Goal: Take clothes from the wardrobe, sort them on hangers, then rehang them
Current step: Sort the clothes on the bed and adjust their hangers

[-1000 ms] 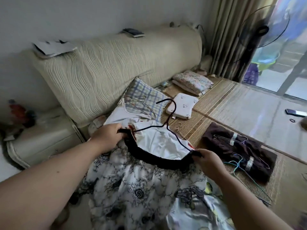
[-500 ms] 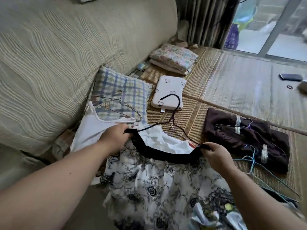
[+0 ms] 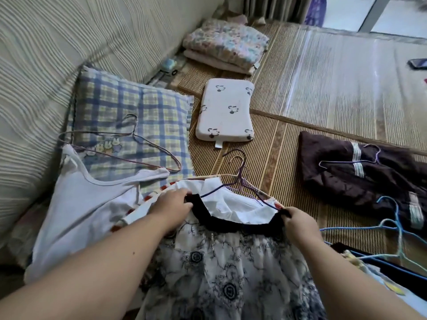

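Observation:
A white dress with a black floral print (image 3: 221,273) and a black neckband lies in front of me on a dark wire hanger (image 3: 233,184). My left hand (image 3: 172,207) grips the left shoulder of the neckband. My right hand (image 3: 298,221) pinches the right shoulder. Under the dress lies a white garment (image 3: 240,204) with red trim. A white tank top (image 3: 87,204) spreads to the left, with a thin wire hanger (image 3: 120,148) above it on a plaid pillow (image 3: 129,114). A dark brown garment (image 3: 360,179) with a hanger lies at the right.
Blue wire hangers (image 3: 390,229) lie near my right wrist. A small white pillow (image 3: 226,110) and a folded floral blanket (image 3: 226,45) rest on the bamboo mat (image 3: 323,88). A beige ribbed headboard (image 3: 69,42) rises at the left. A phone (image 3: 418,63) lies at far right.
The view has tilted down and closer to the bed. Both hands have lowered the dress onto the white garment, and the hanger's hook now lies flat on the mat.

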`<state>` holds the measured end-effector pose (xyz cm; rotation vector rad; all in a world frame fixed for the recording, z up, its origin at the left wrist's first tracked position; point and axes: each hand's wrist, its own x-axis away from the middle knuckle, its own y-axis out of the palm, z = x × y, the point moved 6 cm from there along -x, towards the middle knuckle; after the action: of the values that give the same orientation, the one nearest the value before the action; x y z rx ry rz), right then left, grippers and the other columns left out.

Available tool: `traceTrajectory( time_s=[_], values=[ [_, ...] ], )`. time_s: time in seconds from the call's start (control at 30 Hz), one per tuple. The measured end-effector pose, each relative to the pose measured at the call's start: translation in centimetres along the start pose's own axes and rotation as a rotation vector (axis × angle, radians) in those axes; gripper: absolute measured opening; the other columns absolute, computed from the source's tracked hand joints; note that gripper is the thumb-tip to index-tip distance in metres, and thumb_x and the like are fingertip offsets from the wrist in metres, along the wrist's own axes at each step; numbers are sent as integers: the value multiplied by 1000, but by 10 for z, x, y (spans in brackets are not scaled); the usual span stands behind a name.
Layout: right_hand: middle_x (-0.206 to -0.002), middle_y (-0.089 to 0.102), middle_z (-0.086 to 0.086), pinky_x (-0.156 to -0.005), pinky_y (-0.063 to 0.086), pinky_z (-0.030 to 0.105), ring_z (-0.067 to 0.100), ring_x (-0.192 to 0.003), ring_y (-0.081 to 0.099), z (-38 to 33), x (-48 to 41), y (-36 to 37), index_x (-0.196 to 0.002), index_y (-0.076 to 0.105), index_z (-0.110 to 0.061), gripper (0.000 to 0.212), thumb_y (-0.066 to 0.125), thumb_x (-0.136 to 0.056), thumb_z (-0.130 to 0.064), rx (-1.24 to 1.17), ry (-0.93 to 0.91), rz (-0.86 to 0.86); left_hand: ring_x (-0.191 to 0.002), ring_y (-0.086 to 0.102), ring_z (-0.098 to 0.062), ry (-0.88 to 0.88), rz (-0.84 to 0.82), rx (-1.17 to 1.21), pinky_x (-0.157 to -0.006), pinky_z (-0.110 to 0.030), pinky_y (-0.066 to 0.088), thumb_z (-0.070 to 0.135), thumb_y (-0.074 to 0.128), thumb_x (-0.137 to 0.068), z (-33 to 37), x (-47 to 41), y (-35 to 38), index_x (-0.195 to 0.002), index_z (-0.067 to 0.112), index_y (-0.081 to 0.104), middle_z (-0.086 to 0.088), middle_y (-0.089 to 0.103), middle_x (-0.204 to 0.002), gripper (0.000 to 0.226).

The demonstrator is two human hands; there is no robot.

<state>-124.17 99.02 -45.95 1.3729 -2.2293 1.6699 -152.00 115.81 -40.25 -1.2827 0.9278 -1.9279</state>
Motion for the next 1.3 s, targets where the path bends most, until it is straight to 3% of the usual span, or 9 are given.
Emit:
traceTrajectory(
  time_s=[0.13, 0.23, 0.37, 0.6, 0.73, 0.87, 1.1, 1.3],
  values=[
    [-113, 64, 6, -75, 48, 32, 24, -87, 58, -1, 17, 15, -137, 41, -34, 52, 56, -89, -23, -62, -11, 31, -139, 26, -30, 9, -26, -19, -112, -45, 29, 38, 55, -88, 6, 15, 20, -148, 28, 21, -7, 23, -154, 70],
    [-129, 56, -1, -90, 50, 39, 20, -112, 54, -12, 56, 10, -139, 37, -34, 61, 63, -84, -26, 16, -178, 31, -144, 15, -29, 73, -73, -16, -117, -50, 18, 38, 54, -90, 26, 50, 28, -150, 32, 13, -2, 12, -158, 73],
    [-150, 33, -5, -110, 34, 37, 18, -136, 33, -25, 128, -18, -146, 26, -32, 67, 59, -87, -34, 198, -317, 13, -145, 12, -25, 205, -100, -9, -116, -53, 17, 40, 49, -92, 61, 117, 19, -148, 35, 12, 2, 11, -158, 68],
    [-149, 35, -2, -109, 35, 43, 24, -133, 38, 6, 292, -96, -140, 36, -35, 60, 62, -86, -33, 210, -308, 130, -144, 15, -21, 483, -92, -18, -115, -44, 18, 38, 52, -92, 116, 277, -3, -147, 34, 21, 1, 16, -157, 64],
    [-147, 38, -4, -109, 34, 43, 22, -133, 38, 72, 378, -127, -137, 40, -39, 55, 57, -84, -42, 187, -201, 218, -143, 16, -19, 629, -112, -68, -116, -40, 18, 42, 52, -91, 142, 355, 15, -146, 32, 24, 2, 20, -156, 63],
    [-151, 29, -4, -111, 30, 43, 19, -137, 30, 158, 448, -155, -137, 40, -38, 53, 55, -86, -43, 167, 1, 222, -137, 26, -20, 746, -132, -156, -112, -45, 29, 48, 59, -85, 186, 411, 44, -141, 38, 34, 3, 32, -150, 62],
    [-152, 27, -2, -110, 29, 42, 21, -138, 30, 328, 520, -217, -137, 43, -36, 52, 55, -87, -42, 20, 260, 276, -134, 30, -20, 1025, -156, -332, -109, -44, 33, 51, 61, -83, 338, 503, 116, -136, 43, 40, 6, 34, -148, 57],
    [-150, 29, 0, -110, 32, 40, 23, -136, 34, 509, 535, -286, -137, 43, -33, 53, 55, -87, -40, -2, 335, 235, -126, 37, -18, 1049, -220, -305, -106, -39, 37, 48, 57, -87, 481, 578, 230, -135, 40, 42, 7, 42, -142, 52]
  ],
)
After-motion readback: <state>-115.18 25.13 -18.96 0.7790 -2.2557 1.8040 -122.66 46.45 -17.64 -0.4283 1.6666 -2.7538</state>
